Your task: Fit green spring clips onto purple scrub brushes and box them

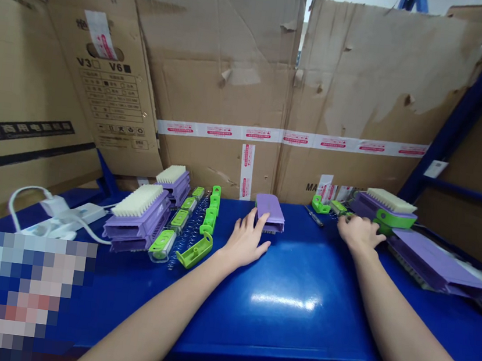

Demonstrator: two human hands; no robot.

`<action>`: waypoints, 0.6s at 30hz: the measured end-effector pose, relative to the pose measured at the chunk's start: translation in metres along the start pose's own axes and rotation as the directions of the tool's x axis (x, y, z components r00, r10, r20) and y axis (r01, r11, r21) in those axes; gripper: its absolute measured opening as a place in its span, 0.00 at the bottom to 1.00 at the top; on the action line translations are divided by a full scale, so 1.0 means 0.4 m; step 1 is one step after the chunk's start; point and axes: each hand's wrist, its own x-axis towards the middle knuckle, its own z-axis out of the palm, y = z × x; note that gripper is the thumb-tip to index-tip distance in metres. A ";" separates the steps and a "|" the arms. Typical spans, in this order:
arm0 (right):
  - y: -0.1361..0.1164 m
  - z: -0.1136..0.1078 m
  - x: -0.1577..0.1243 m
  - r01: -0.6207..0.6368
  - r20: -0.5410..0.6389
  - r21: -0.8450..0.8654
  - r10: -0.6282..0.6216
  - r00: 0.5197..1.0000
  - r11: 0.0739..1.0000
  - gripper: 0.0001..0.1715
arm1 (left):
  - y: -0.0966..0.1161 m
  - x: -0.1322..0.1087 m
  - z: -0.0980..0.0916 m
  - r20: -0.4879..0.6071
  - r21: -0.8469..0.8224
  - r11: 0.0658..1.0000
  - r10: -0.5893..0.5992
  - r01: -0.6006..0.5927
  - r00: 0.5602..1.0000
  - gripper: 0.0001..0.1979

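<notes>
A purple plastic shell with bristles beneath lies mid-table. My left hand rests at its near left side, fingers spread, one finger touching it. Farther right, my right hand reaches down among small green parts, its outer finger stretched away. The tips of its thumb and forefinger look pinched together; what is between them cannot be made out. Just beyond them lie a green rectangular part and a green bracket. A dark pen-like tool lies between the hands.
Purple brush parts with cream bristles are stacked at left, beside green-topped parts, metal springs and green brackets. More purple parts lie right. Cardboard walls the back; a white power strip sits left.
</notes>
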 end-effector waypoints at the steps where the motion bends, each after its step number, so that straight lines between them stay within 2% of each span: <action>1: 0.000 0.000 0.000 0.000 0.003 -0.004 0.000 1.000 1.000 0.28 | 0.000 0.000 0.000 0.002 0.003 1.000 0.000 0.000 1.000 0.34; 5: 0.002 0.005 0.004 -0.002 0.003 -0.015 0.002 1.000 1.000 0.27 | 0.000 -0.001 0.000 0.007 0.011 1.000 0.003 -0.003 1.000 0.34; 10: 0.013 0.013 0.010 0.020 -0.071 -0.024 -0.022 0.997 1.000 0.22 | 0.000 -0.001 -0.002 0.012 -0.004 1.000 0.004 -0.004 1.000 0.34; 14: 0.025 0.014 0.017 0.034 -0.108 0.011 -0.033 0.994 0.999 0.22 | -0.001 0.000 0.000 -0.001 -0.011 1.000 0.002 -0.002 1.000 0.34; 18: 0.035 0.009 0.022 0.003 -0.051 0.047 -0.001 0.999 0.999 0.22 | 0.000 -0.001 -0.001 0.006 -0.004 1.000 -0.003 0.003 1.000 0.34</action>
